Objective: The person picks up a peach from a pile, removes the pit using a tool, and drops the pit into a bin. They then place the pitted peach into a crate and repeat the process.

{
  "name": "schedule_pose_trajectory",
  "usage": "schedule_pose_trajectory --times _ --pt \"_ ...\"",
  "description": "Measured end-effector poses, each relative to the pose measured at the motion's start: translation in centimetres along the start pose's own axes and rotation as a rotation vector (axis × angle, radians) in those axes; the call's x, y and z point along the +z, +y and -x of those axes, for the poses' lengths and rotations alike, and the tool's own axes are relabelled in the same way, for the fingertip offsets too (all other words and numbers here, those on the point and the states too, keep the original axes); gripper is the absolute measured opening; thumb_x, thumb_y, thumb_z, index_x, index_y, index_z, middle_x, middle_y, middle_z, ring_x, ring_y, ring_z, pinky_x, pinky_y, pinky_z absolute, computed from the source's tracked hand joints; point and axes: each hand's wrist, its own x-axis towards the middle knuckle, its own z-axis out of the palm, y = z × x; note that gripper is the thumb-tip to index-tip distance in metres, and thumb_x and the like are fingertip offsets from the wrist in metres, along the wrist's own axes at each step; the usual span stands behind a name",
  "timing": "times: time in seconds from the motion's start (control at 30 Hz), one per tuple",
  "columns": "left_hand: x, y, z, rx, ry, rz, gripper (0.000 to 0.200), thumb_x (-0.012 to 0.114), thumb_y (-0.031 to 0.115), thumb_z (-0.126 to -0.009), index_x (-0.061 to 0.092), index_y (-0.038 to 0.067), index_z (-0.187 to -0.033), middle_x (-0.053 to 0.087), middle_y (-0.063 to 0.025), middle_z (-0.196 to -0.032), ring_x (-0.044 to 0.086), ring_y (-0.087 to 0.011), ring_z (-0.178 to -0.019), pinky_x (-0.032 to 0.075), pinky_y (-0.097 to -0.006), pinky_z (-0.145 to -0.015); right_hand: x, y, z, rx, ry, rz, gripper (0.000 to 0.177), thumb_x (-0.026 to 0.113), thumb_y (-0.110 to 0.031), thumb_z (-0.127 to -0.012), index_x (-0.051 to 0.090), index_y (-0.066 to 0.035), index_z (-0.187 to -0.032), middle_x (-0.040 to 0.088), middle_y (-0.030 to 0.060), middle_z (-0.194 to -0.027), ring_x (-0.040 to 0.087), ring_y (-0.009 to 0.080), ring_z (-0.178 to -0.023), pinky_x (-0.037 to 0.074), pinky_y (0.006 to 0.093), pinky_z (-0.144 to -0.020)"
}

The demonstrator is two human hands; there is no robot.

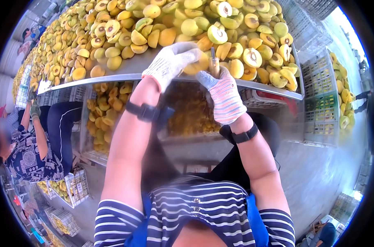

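Observation:
My left hand [170,64], in a white knit glove with a pinkish cuff, is curled over the table's front edge. A yellow peach half [198,65], blurred, lies under its bent fingers and appears gripped there. My right hand [226,96] wears a striped glove with bluish-grey fingertips. Its fingers are closed round a small wooden-handled knife [215,66], whose short dark metal end points up and away from me. The two hands are close together, with the peach half between them. Halved peaches [166,37], some with brown pits showing, are heaped just beyond both hands.
A metal-rimmed table [125,77] carries the heap. Below it stand a crate of peach halves [106,119] and a container with yellowish contents [189,109]. Stacked plastic crates [321,103] flank the right side. At left sits another person [34,144], near more crates [75,187].

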Motion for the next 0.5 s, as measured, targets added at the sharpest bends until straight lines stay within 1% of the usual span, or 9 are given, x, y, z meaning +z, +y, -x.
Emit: schedule_pose_trajectory --times 0.07,0.13,0.2,0.23,0.27,0.33,0.4,0.43,0.5 --pt "0.8 0.5 2.8 0.073 -0.023 0.282 0.043 0.061 0.033 -0.095 0.06 0.0 -0.122 0.066 -0.0094 -0.109 0.061 -0.0177 -0.105 0.049 -0.0294 -0.091 0.5 -0.4 0.3 -0.01 -0.075 -0.314 0.021 0.072 -0.02 -0.089 0.059 -0.008 -0.099 0.057 -0.0015 -0.067 0.043 0.0055 -0.041 0.032 0.0217 -0.036" --pt "0.6 -2.0 2.7 0.232 -0.074 0.786 0.049 0.05 0.042 -0.101 0.058 0.0 -0.126 0.063 -0.012 -0.117 0.059 -0.0185 -0.109 0.047 -0.0309 -0.096 0.0 -0.7 0.2 -0.032 -0.244 -0.41 0.026 0.071 -0.027 -0.091 0.059 -0.007 -0.102 0.06 0.0018 -0.068 0.048 0.0069 -0.042 0.035 0.0222 -0.037" --pt "1.4 -1.4 5.3 0.199 -0.085 0.804 0.049 0.048 0.041 -0.102 0.057 -0.001 -0.124 0.064 -0.0123 -0.116 0.059 -0.0209 -0.11 0.046 -0.0338 -0.099 0.9 -0.5 0.5 0.026 -0.279 -0.329 0.028 0.072 -0.023 -0.089 0.059 -0.008 -0.109 0.061 0.0018 -0.073 0.048 0.0064 -0.045 0.033 0.0209 -0.037" --pt "2.7 -2.0 5.0 0.346 0.2 0.467 0.048 0.05 0.04 -0.101 0.057 -0.002 -0.123 0.064 -0.0128 -0.115 0.06 -0.0219 -0.109 0.047 -0.0336 -0.098 1.4 -0.3 0.9 0.04 -0.258 -0.265 0.029 0.072 -0.024 -0.089 0.059 -0.008 -0.11 0.062 0.0016 -0.075 0.052 0.0074 -0.049 0.037 0.0222 -0.041" --pt "2.9 -1.9 5.1 0.261 0.106 0.981 0.046 0.052 0.038 -0.1 0.058 -0.002 -0.121 0.065 -0.0135 -0.115 0.06 -0.0232 -0.107 0.048 -0.0349 -0.096 1.9 0.0 1.1 0.053 -0.234 -0.202 0.03 0.071 -0.025 -0.09 0.058 -0.007 -0.111 0.062 0.0015 -0.077 0.055 0.0084 -0.054 0.041 0.0235 -0.044" --pt "2.0 -3.7 3.8 0.335 0.201 0.698 0.042 0.052 0.036 -0.1 0.059 -0.002 -0.118 0.065 -0.015 -0.116 0.062 -0.025 -0.105 0.05 -0.0366 -0.095 2.4 1.4 0.8 -0.101 -0.15 -0.06 0.034 0.072 -0.024 -0.089 0.057 -0.008 -0.115 0.064 0.0018 -0.078 0.063 0.0186 -0.061 0.049 0.0301 -0.054" --pt "1.1 -4.5 3.4 0.317 0.188 0.634 0.04 0.052 0.035 -0.101 0.059 -0.002 -0.116 0.064 -0.0154 -0.117 0.063 -0.026 -0.105 0.051 -0.0373 -0.094 1.8 1.6 1.7 -0.555 0.037 0.783 0.04 0.074 -0.025 -0.086 0.057 -0.009 -0.119 0.067 0.0063 -0.089 0.066 0.0286 -0.079 0.052 0.0349 -0.069" --pt "0.7 -4.4 3.3 0.302 0.167 0.566 0.039 0.052 0.034 -0.101 0.06 -0.002 -0.114 0.064 -0.0158 -0.118 0.064 -0.027 -0.104 0.051 -0.038 -0.093 1.1 1.4 1.9 -0.887 -0.015 0.949 0.045 0.078 -0.033 -0.081 0.058 -0.011 -0.115 0.068 0.0183 -0.092 0.066 0.0389 -0.082 0.053 0.0424 -0.07" --pt "0.7 -4.4 3.4 0.333 0.169 0.547 0.027 0.055 0.02 -0.098 0.057 0.001 -0.116 0.065 -0.0145 -0.114 0.064 -0.0237 -0.101 0.052 -0.0349 -0.088 1.4 1.7 1.6 -0.76 0.013 0.928 0.043 0.078 -0.032 -0.082 0.058 -0.01 -0.113 0.068 0.0156 -0.087 0.067 0.034 -0.075 0.052 0.0387 -0.064"
